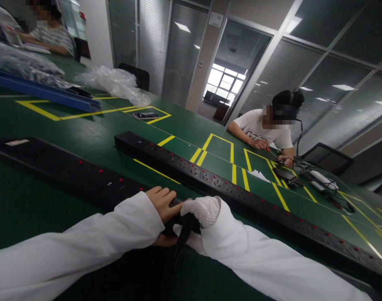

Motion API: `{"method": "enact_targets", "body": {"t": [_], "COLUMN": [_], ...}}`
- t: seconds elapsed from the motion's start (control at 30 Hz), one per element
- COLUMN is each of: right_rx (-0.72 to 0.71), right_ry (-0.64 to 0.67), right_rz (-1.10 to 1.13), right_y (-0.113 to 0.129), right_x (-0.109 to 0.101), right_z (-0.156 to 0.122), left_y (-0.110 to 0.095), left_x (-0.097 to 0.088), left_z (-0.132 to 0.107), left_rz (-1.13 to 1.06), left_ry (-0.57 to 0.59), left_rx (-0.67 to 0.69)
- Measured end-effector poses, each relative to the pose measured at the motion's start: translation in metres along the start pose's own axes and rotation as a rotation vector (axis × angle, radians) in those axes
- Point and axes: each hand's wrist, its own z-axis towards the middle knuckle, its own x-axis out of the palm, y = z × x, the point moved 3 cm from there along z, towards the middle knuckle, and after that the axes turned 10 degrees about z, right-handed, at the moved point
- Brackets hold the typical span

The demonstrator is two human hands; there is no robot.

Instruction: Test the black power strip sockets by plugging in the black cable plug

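Note:
A long black power strip with red switches lies across the green table in front of me. My bare left hand wraps its fingers over the near end of that strip, thumb underneath. My right hand, in a white dotted glove, is closed on the same end, where a black cable leaves the strip and drops toward me. Both arms wear white sleeves. A second, longer black power strip lies just beyond, running to the right edge.
Yellow tape lines mark boxes on the table. A blue rail and crumpled clear plastic lie at the far left. A person in a white shirt works with cables at the far right; another person sits at upper left.

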Motion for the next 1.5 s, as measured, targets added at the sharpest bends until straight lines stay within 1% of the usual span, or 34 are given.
{"method": "enact_targets", "body": {"t": [0.33,0.5,0.73,0.9,1.13,1.33,1.5], "right_rx": [0.011,0.013,0.011,0.019,0.023,0.016,0.027], "right_ry": [0.011,0.037,0.025,0.021,0.024,0.058,0.046], "right_rz": [0.006,0.005,0.002,0.012,0.017,0.001,0.03], "right_y": [0.0002,-0.0013,-0.0018,-0.0007,0.0005,0.0015,0.0006], "right_x": [0.0007,0.0004,0.0007,0.0004,-0.0005,-0.0015,-0.0004], "right_z": [-0.0012,-0.001,-0.0024,-0.0016,-0.001,0.0003,-0.0002], "left_y": [-0.0004,0.0009,0.0006,0.0,-0.0004,0.0002,-0.0004], "left_x": [0.0047,0.0024,-0.0031,0.0001,0.0046,0.0046,0.0053], "left_z": [0.0005,0.0005,0.0003,0.0003,0.0003,0.0005,0.0], "left_rz": [0.061,0.034,0.013,0.026,0.027,0.053,0.036], "left_ry": [-0.038,-0.042,-0.088,-0.058,-0.019,-0.015,-0.02], "left_rx": [0.005,0.013,-0.014,0.018,0.006,0.025,0.01]}}
